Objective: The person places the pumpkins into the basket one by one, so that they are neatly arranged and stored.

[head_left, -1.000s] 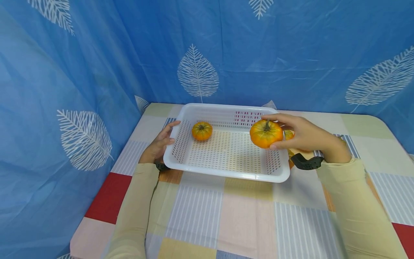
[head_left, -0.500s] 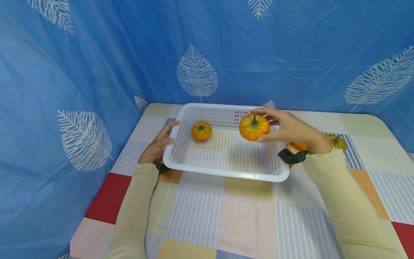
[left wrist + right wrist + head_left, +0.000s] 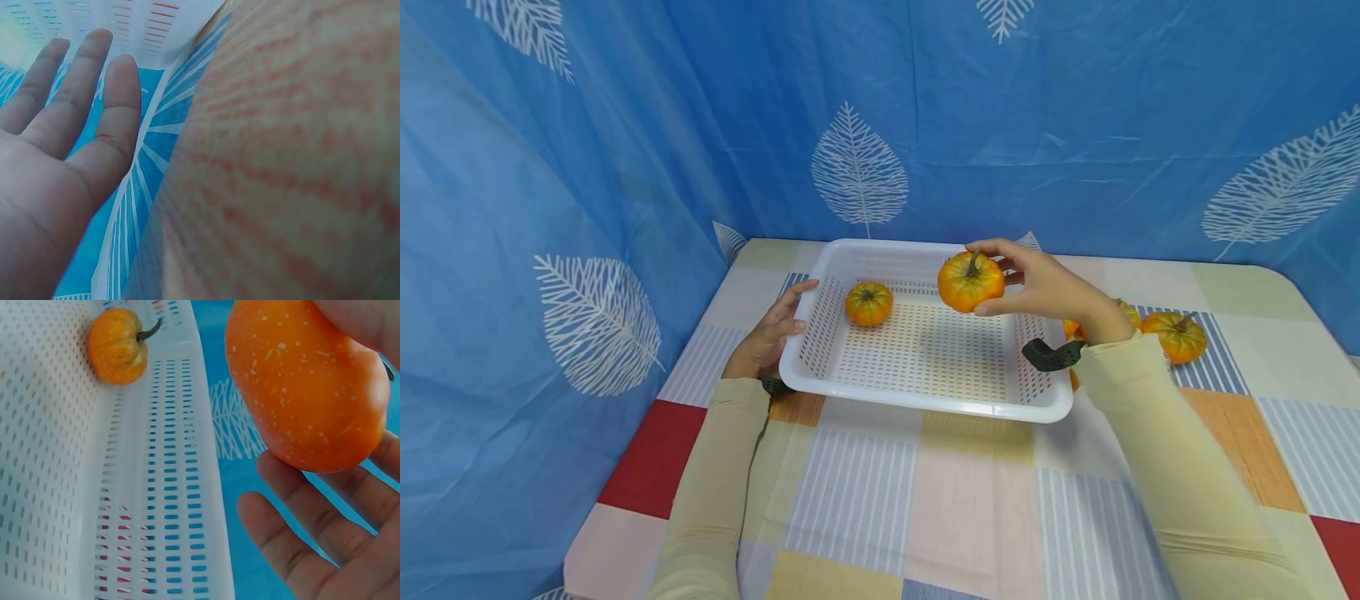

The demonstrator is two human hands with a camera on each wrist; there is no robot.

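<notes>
My right hand (image 3: 1048, 287) holds a small orange pumpkin (image 3: 970, 282) between thumb and fingers, above the right rear part of a white plastic basket (image 3: 917, 402). In the right wrist view the pumpkin's speckled orange underside (image 3: 306, 387) faces the camera, apart from the basket. A second small pumpkin (image 3: 868, 303) sits inside the basket at its left end, stem up. My left hand (image 3: 767, 337) rests at the basket's left rim. Its fingers (image 3: 87, 81) look nearly straight and spread beside the perforated outer wall in the left wrist view; its thumb is hidden there.
Right of the basket, another pumpkin (image 3: 1176, 336) lies on the checked tablecloth (image 3: 973, 508). More orange pieces there are partly hidden behind my right wrist and the basket. A blue leaf-print curtain (image 3: 970, 150) hangs behind and left of the table.
My right hand has carried the pumpkin leftward and slightly back over the basket, uncovering pumpkins on the table at the right. The left hand and basket have stayed in place.
</notes>
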